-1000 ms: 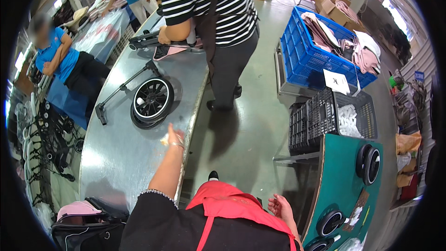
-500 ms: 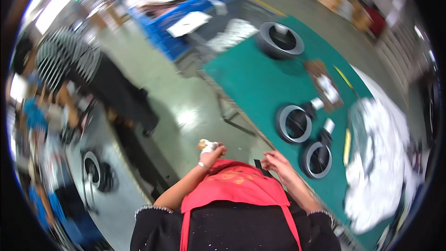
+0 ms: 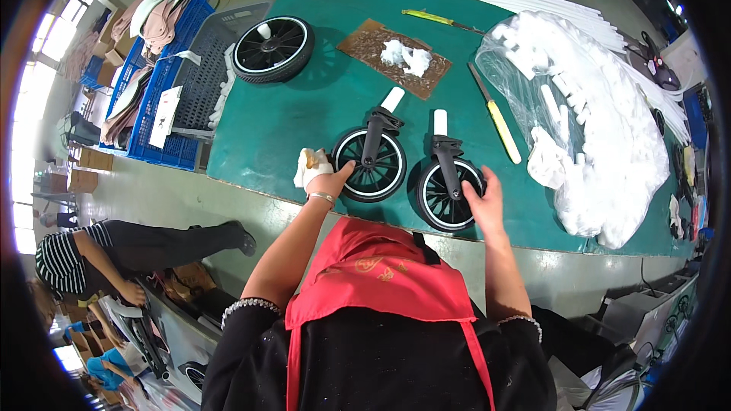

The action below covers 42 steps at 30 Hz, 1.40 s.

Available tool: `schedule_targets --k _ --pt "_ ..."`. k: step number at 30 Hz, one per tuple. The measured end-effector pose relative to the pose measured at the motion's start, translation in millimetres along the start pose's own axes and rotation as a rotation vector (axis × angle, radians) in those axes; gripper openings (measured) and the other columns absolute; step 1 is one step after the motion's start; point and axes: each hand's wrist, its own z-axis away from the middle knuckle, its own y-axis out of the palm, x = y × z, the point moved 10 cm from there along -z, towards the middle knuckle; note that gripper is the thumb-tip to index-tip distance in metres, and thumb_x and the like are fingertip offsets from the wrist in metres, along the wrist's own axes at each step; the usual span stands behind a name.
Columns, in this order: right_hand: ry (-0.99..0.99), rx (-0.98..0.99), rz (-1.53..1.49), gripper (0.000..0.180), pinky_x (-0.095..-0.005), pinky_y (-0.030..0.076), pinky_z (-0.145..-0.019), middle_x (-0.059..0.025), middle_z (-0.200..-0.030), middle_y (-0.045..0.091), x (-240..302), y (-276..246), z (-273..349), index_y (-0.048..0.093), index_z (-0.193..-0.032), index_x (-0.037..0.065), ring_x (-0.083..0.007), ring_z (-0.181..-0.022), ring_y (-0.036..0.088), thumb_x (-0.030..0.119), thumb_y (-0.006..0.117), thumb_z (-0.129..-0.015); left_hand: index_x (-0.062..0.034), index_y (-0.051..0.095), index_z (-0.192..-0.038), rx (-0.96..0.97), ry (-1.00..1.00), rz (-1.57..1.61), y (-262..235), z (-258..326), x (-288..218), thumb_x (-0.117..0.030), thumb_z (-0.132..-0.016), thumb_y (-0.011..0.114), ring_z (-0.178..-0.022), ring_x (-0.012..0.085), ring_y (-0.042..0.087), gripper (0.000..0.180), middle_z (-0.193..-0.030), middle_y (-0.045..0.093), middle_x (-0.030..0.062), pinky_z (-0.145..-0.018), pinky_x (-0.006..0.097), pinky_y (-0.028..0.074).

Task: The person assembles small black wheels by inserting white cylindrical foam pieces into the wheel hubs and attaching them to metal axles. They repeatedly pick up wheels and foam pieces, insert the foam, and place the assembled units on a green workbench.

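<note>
Both hands are on the green table (image 3: 274,129) now. The left hand (image 3: 324,179) grips a crumpled white cloth (image 3: 308,167), fingers closed round it, thumb stretched to the rim of the left wheel (image 3: 371,166) at the hand's three o'clock. That wheel lies flat, black tyre, a black fork across it ending in a white stub pointing to twelve. The right hand (image 3: 481,199) rests on the right wheel (image 3: 448,192), fingers spread fairly wide over the tyre's edge at the wheel's three o'clock; whether it actually grips is hard to tell, since the palm hides the rim beneath. The two wheels sit just beside each other near the table's front edge.

At eleven o'clock from them a third, bigger wheel (image 3: 272,47) lies alone. At twelve, a brown board (image 3: 373,46) carries a white lump (image 3: 405,55), too blurred to name. A yellow-handled tool (image 3: 499,118) lies at one o'clock, and a clear bag (image 3: 586,106) of white pieces bulges at two to three, its far end bent out of shape by the lens.

The red apron (image 3: 373,274) covers the table's near edge. At eight o'clock a person in a striped top (image 3: 65,259) bends over, partly cut off.
</note>
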Motion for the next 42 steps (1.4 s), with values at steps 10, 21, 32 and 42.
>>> schedule_targets --k 10,21,32,42 --pt "-0.322 0.188 0.086 0.062 -0.0441 0.046 -0.095 -0.0195 -0.126 0.056 120.0 105.7 10.0 0.056 -0.125 0.006 -0.038 -0.112 0.055 0.043 0.074 -0.079 -0.0118 0.068 -0.112 -0.119 -0.147 0.007 -34.4 -4.6 105.0 -0.044 -0.084 0.063 -0.103 0.0361 0.061 0.043 -0.106 0.066 0.016 -0.089 0.044 0.047" --pt "-0.252 0.659 -0.204 0.06 -0.0455 0.042 -0.102 -0.0186 -0.127 0.055 245.1 335.5 -4.8 0.052 -0.126 0.006 -0.0372 -0.121 0.05 0.036 0.073 -0.078 -0.0063 0.071 -0.105 -0.252 -0.711 0.504 -122.3 -66.0 362.1 -0.06 -0.084 0.065 -0.068 0.0145 0.06 0.058 -0.085 0.068 0.0045 -0.061 0.032 0.049" --pt "-0.038 0.102 -0.221 0.023 -0.039 0.049 -0.087 -0.0084 -0.107 0.063 88.8 105.3 75.0 0.06 -0.11 0.011 -0.03 -0.103 0.06 0.009 0.059 -0.087 -0.0008 0.059 -0.123 -0.3 -0.166 0.019 -147.9 -150.0 234.1 -0.03 -0.092 0.063 -0.104 0.0252 0.062 0.042 -0.115 0.066 0.0153 -0.092 0.037 0.047" --pt "0.439 -0.465 -0.262 0.021 -0.0376 0.051 -0.085 -0.0073 -0.111 0.064 -44.8 -33.5 255.4 0.061 -0.112 0.011 -0.027 -0.102 0.062 0.016 0.056 -0.092 -0.0127 0.057 -0.125 -0.379 0.925 -0.597 -47.1 27.2 -158.0 -0.03 -0.088 0.068 -0.108 0.0333 0.06 0.042 -0.118 0.063 0.0181 -0.095 0.046 0.046"
